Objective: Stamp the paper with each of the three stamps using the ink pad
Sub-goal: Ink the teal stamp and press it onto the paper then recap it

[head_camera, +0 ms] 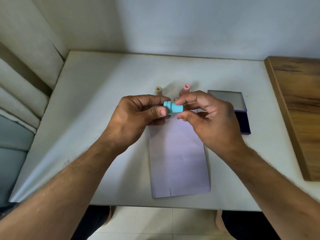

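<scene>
A small turquoise stamp (173, 108) lies sideways in the air above the far end of the pale lilac paper (178, 158). My left hand (136, 113) pinches its left end between thumb and fingers. My right hand (206, 115) pinches its right end with thumb and forefinger. Behind my hands a beige stamp (158, 90) and a pink stamp (185, 89) stand upright on the white table (97, 104). The ink pad (242, 116) lies open to the right, its lid raised at the back and its dark pad partly hidden by my right hand.
A wooden board (297, 108) lies along the table's right side. A wall runs behind the table, and cushioned furniture (20, 94) stands at the left. My knees show below the front edge.
</scene>
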Action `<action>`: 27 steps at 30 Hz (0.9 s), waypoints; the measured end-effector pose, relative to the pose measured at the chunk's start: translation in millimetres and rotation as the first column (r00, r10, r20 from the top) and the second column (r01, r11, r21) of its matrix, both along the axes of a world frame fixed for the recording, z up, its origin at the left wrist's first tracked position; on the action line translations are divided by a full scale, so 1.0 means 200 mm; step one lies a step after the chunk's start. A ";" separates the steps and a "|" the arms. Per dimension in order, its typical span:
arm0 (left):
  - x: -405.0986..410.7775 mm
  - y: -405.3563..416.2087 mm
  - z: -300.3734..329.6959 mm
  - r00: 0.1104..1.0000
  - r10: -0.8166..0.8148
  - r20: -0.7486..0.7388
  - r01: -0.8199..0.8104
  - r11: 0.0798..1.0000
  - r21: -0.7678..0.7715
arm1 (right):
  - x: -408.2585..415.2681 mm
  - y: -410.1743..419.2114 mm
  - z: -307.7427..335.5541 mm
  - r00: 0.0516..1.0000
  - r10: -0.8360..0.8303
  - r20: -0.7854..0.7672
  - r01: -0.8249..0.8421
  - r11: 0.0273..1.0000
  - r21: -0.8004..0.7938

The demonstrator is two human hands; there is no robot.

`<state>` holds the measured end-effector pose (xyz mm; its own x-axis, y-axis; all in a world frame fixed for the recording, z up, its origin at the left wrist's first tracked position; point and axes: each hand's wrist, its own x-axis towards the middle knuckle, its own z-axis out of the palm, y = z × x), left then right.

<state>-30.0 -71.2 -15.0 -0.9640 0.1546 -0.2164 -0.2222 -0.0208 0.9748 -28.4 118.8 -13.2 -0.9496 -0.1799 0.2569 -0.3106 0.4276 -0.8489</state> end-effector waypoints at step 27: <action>0.00 -0.01 0.00 0.983 0.118 -0.140 -0.124 0.992 -0.033 | -0.03 -0.11 0.09 0.643 0.129 0.755 0.398 0.786 -0.473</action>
<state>-30.9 -73.8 -15.1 -0.9960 0.0289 -0.0843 -0.0842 0.0017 0.9964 -34.6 97.5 5.5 -0.8499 -0.1092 -0.5156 0.5265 -0.2168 -0.8220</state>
